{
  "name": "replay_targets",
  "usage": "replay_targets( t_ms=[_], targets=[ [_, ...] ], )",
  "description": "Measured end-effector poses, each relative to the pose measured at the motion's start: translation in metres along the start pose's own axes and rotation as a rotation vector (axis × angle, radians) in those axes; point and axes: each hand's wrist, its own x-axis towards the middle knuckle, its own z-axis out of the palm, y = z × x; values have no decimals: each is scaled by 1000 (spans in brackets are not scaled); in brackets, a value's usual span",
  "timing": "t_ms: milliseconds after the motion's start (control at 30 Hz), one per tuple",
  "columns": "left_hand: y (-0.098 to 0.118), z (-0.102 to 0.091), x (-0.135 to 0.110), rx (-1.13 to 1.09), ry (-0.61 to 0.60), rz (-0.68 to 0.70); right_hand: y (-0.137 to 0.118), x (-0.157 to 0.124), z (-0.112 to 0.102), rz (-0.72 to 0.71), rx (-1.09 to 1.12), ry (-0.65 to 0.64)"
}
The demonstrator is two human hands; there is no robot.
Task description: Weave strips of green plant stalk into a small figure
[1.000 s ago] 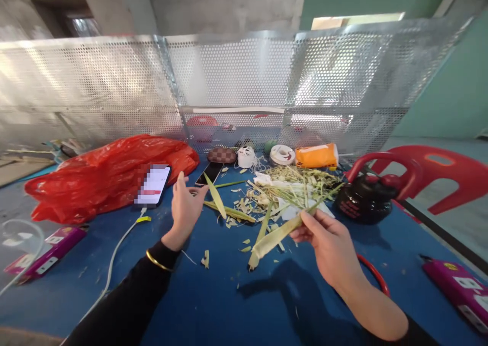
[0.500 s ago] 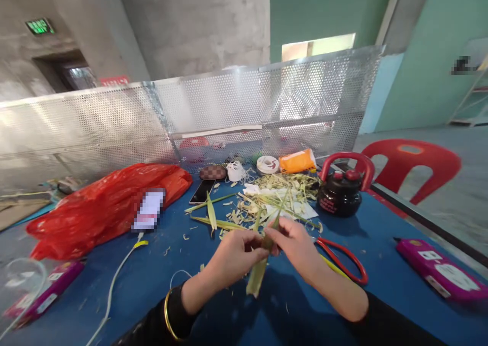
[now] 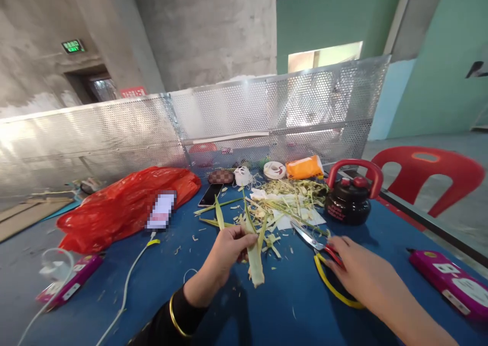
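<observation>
My left hand (image 3: 224, 252) is closed round a pale green leaf strip (image 3: 254, 257), holding it upright over the blue table (image 3: 213, 305). My right hand (image 3: 356, 269) lies over the red and yellow handles of a pair of scissors (image 3: 314, 241) to the right; its fingers rest on the handles, and the blades point away to the upper left. A heap of green and straw-coloured leaf trimmings (image 3: 282, 201) lies just beyond both hands.
A red plastic bag (image 3: 122, 203) with a phone (image 3: 162, 211) on it lies at left, a second phone (image 3: 211, 194) beside it. A black kettle with red handle (image 3: 351, 196) stands at right. Pink boxes (image 3: 448, 282) (image 3: 70, 282), a perforated metal screen (image 3: 267, 117), a red chair (image 3: 430, 170).
My right hand has let go of the leaf strip and moved right onto the scissors. My left hand, open a second ago, now holds the strip alone.
</observation>
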Motion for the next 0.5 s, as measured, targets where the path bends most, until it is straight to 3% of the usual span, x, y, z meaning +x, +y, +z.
replay_targets(
  t_ms=[67,167,500],
  targets=[
    [-3,-2,1,-37,44,14,14,-14,14,-69,-89,-91],
    [-7,-1,2,-104,65,15,23,-22,30,-80,-149,-102],
    [-25,-11,-1,-285,166,5,35,-15,41,-16,-183,-92]
  ],
)
